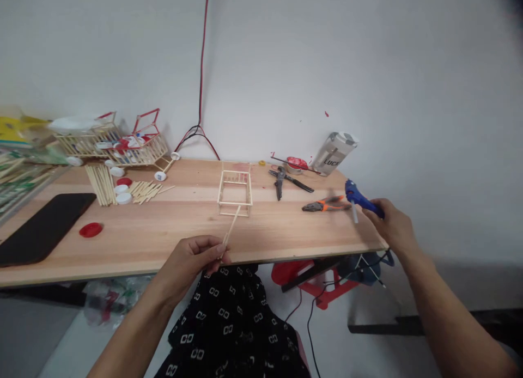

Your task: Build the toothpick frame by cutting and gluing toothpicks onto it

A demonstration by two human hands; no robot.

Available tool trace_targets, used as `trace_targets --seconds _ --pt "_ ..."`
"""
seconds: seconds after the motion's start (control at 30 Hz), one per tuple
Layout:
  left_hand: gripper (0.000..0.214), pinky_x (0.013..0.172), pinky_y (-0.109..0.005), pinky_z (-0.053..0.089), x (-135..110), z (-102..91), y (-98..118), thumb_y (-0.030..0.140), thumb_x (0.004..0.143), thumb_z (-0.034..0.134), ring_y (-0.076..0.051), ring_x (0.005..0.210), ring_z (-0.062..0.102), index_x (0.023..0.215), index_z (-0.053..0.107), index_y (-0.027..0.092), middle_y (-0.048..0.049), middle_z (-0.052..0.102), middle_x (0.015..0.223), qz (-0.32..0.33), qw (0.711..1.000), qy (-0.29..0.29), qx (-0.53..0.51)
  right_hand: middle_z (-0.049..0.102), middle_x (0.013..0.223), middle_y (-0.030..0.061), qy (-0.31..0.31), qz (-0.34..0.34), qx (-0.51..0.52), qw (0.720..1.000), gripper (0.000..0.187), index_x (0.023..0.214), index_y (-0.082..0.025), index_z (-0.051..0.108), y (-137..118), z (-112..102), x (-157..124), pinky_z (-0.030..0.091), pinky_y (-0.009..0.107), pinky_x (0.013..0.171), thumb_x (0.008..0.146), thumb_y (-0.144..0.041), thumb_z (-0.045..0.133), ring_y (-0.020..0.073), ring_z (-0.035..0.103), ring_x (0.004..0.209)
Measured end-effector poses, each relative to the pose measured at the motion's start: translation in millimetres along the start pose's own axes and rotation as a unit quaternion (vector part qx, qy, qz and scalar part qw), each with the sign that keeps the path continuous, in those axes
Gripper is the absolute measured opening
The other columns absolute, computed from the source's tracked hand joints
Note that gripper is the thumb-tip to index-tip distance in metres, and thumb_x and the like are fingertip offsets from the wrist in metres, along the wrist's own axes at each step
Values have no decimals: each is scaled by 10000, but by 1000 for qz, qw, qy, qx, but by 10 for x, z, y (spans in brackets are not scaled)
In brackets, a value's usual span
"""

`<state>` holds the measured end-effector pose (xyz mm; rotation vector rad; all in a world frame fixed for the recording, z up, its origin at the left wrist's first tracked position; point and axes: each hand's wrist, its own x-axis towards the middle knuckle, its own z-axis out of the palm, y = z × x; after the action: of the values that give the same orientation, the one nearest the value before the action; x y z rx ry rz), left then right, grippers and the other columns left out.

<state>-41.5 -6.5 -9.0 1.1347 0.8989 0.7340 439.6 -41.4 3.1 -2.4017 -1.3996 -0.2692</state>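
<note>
Sticks (232, 228) — pale, slim wood — pinched in left grip (204, 251); right grip (390, 224) wrapped round blue plastic glue gun (360, 196); boxy frame (229, 203) on grained table (278, 231).

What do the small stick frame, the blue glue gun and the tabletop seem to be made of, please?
Small stick frame: probably wood, apparently unpainted, judging by its thin tan sticks.
Blue glue gun: likely smooth plastic, given its even, saturated colour.
Tabletop: wood or wood-look board, with visible grain bands; finish unclear.
</note>
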Motion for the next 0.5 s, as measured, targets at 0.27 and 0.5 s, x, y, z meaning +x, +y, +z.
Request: trace_targets --seconds 0.27,0.5 --pt "206 532 -212 370 14 8 3 346 743 729 -76 537 462 735 697 142 -39 684 702 -4 1000 1 11 688 1052 147 -36 -66 7 997 390 1113 -176 605 18 283 83 466 378 795 845 -426 471 300 628 949" --pt "194 531 -214 376 36 -14 -22 358 750 727 -75 529 463 752 712 165 -37 690 709 -10 1000 1 19 683 1067 145 -35 -111 5 993 355 1069 -175 617 79 283 159 467 394 839 822 -403 507 297 622 971"
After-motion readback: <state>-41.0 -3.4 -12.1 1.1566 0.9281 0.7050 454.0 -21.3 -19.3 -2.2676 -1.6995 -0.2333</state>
